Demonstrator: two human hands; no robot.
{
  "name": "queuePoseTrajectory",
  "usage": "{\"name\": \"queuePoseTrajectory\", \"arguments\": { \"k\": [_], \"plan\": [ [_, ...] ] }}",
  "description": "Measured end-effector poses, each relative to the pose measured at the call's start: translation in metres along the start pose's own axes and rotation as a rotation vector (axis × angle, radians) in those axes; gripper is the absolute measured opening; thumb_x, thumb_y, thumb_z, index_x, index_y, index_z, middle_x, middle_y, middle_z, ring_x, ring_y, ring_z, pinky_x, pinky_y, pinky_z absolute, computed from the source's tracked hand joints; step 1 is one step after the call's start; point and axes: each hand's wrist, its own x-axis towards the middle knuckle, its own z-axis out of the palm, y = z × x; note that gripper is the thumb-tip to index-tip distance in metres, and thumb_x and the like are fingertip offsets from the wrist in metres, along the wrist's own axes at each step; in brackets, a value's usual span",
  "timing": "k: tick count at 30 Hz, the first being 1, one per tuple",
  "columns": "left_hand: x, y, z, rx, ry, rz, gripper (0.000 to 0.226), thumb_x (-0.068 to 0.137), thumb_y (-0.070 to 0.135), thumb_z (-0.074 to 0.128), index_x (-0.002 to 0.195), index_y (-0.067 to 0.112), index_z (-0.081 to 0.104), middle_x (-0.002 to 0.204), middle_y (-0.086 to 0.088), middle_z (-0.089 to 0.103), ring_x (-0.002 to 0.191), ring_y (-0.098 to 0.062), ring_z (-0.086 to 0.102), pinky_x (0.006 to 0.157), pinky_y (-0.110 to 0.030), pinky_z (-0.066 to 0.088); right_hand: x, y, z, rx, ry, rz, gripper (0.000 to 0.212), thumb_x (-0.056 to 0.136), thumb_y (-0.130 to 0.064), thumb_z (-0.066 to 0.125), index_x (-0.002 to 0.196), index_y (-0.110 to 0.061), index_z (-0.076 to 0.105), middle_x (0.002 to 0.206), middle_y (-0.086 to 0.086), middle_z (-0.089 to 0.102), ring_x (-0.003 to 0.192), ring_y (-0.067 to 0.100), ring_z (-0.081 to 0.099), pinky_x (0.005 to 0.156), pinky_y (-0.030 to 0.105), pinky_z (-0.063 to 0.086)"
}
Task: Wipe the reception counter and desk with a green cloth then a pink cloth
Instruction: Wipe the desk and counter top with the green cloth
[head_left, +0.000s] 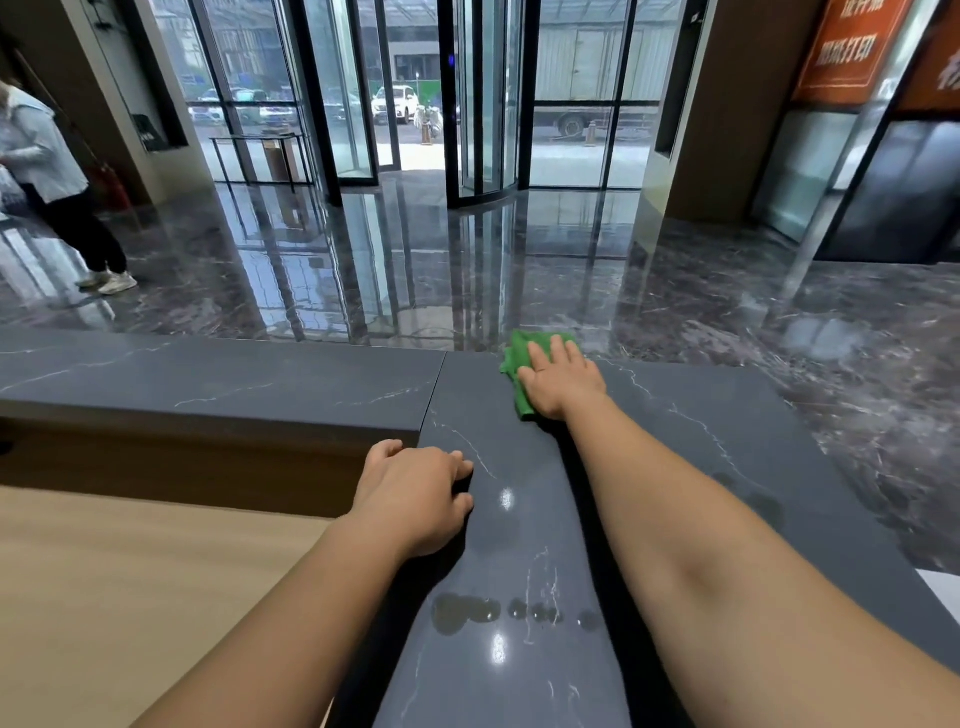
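At far edge of counter, right hand, fingers straight and flat, presses green cloth; left hand, fingers loosely bent, holding nothing, rests on counter's left edge.

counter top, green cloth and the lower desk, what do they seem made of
Counter top: likely dark grey stone or a stone-look slab, polished; thin white veins and light glints show. Green cloth: soft fabric, perhaps microfibre, matt; it bunches in folds. Lower desk: pale wood or wood-look laminate, matt; faint grain.
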Motion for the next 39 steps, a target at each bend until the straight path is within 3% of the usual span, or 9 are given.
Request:
{"name": "queuePoseTrajectory", "arguments": {
  "k": [6, 11, 15, 20, 23, 31, 35, 39],
  "plan": [
    [0.000, 0.009, -0.006, 0.013, -0.025, -0.014, 0.040, 0.097, 0.040, 0.045, 0.135, 0.028, 0.053, 0.140, 0.007, 0.052, 0.131, -0.017, 0.045, 0.113, -0.034, 0.018, -0.032, 0.077, -0.007, 0.031, 0.037, 0.257, 0.059, 0.104, -0.043, 0.016, 0.157, -0.024, -0.002, 0.163, 0.008, -0.014, 0.150, 0.027, -0.010, 0.122, 0.044, 0.000],
    [0.000, 0.014, -0.005, -0.010, -0.043, -0.057, 0.042, 0.093, 0.046, 0.050, 0.126, 0.023, 0.059, 0.132, 0.001, 0.059, 0.120, -0.024, 0.054, 0.099, -0.034, 0.037, -0.072, 0.049, 0.006, 0.037, 0.053, 0.352, 0.061, 0.104, -0.042, 0.018, 0.157, -0.019, -0.002, 0.162, 0.013, -0.016, 0.150, 0.031, -0.012, 0.121, 0.045, -0.002],
    [-0.002, 0.018, -0.009, -0.012, -0.075, -0.094, 0.045, 0.090, 0.050, 0.053, 0.123, 0.021, 0.060, 0.121, -0.001, 0.063, 0.114, -0.025, 0.056, 0.095, -0.034, 0.040, -0.102, -0.010, 0.020, 0.013, 0.021, 0.142, 0.060, 0.104, -0.042, 0.016, 0.156, -0.019, -0.006, 0.160, 0.016, -0.020, 0.148, 0.032, -0.017, 0.120, 0.046, -0.006],
    [-0.001, 0.034, -0.018, 0.014, -0.119, -0.140, 0.038, 0.082, 0.059, 0.060, 0.090, 0.022, 0.055, 0.094, 0.003, 0.059, 0.101, -0.023, 0.058, 0.080, -0.032, 0.039, -0.093, -0.031, 0.021, -0.013, -0.021, -0.111, 0.058, 0.104, -0.043, 0.015, 0.156, -0.025, -0.003, 0.162, 0.011, -0.016, 0.149, 0.028, -0.015, 0.121, 0.045, -0.006],
    [0.002, 0.042, -0.021, 0.020, -0.134, -0.177, 0.042, 0.079, 0.063, 0.061, 0.090, 0.024, 0.054, 0.101, 0.002, 0.061, 0.106, -0.023, 0.058, 0.082, -0.032, 0.041, -0.072, -0.013, 0.013, -0.007, -0.023, -0.118, 0.058, 0.104, -0.044, 0.016, 0.156, -0.027, -0.001, 0.162, 0.007, -0.015, 0.150, 0.025, -0.013, 0.121, 0.043, -0.005],
    [0.006, 0.053, -0.015, 0.023, -0.144, -0.226, 0.042, 0.083, 0.058, 0.057, 0.103, 0.021, 0.057, 0.111, 0.000, 0.063, 0.109, -0.025, 0.057, 0.084, -0.031, 0.039, -0.036, 0.085, -0.011, 0.001, 0.017, 0.130, 0.060, 0.104, -0.047, 0.016, 0.156, -0.026, -0.002, 0.163, 0.009, -0.013, 0.150, 0.027, -0.011, 0.121, 0.046, -0.002],
    [0.003, 0.052, -0.009, -0.001, -0.141, -0.223, 0.040, 0.084, 0.060, 0.056, 0.093, 0.020, 0.053, 0.107, -0.001, 0.063, 0.107, -0.026, 0.057, 0.083, -0.031, 0.041, -0.050, 0.141, -0.017, 0.031, 0.050, 0.312, 0.060, 0.103, -0.047, 0.017, 0.157, -0.026, -0.001, 0.162, 0.009, -0.014, 0.150, 0.027, -0.011, 0.121, 0.045, -0.002],
    [0.002, 0.052, -0.007, -0.005, -0.138, -0.196, 0.040, 0.086, 0.059, 0.054, 0.088, 0.019, 0.052, 0.106, -0.003, 0.063, 0.106, -0.027, 0.057, 0.085, -0.032, 0.043, -0.074, 0.141, -0.011, 0.049, 0.081, 0.401, 0.061, 0.103, -0.044, 0.017, 0.157, -0.022, -0.001, 0.162, 0.012, -0.014, 0.150, 0.029, -0.010, 0.121, 0.045, -0.001]
  ]
}}
